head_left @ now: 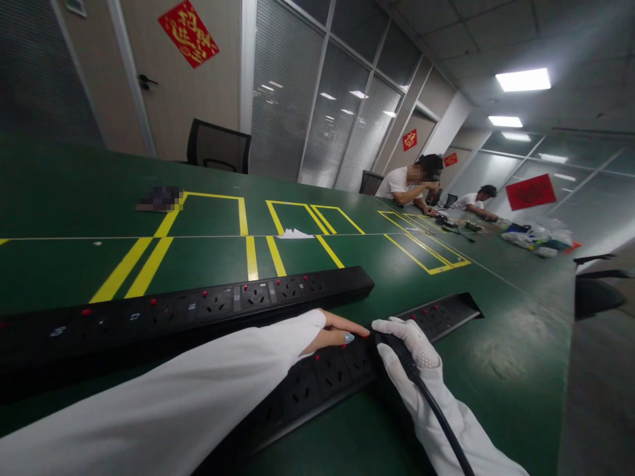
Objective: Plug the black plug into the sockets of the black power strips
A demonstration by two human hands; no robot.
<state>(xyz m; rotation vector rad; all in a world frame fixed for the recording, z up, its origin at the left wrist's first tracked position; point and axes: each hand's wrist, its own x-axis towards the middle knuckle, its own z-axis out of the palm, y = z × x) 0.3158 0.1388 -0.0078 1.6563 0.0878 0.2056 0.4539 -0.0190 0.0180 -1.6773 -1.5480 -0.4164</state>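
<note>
My left hand (331,332), bare below a long white sleeve, stretches its fingers over the nearer black power strip (302,391). Its fingertips reach close to the plug; whether they touch it I cannot tell. In a white glove, my right hand (421,354) grips a black plug (394,345) at the strip's edge. From the plug a thick black cable (439,413) runs down toward the bottom of the view. How far the plug sits in a socket is hidden by my fingers. The strip carries a row of sockets with small red lights or switches.
A second black power strip (342,284) lies just behind, alongside. Yellow tape outlines (251,258) mark the green table (516,357). Beyond are a white paper scrap (295,234) and a pixelated dark item (159,198). Two people (399,184) sit at the far end near plastic bags (540,235).
</note>
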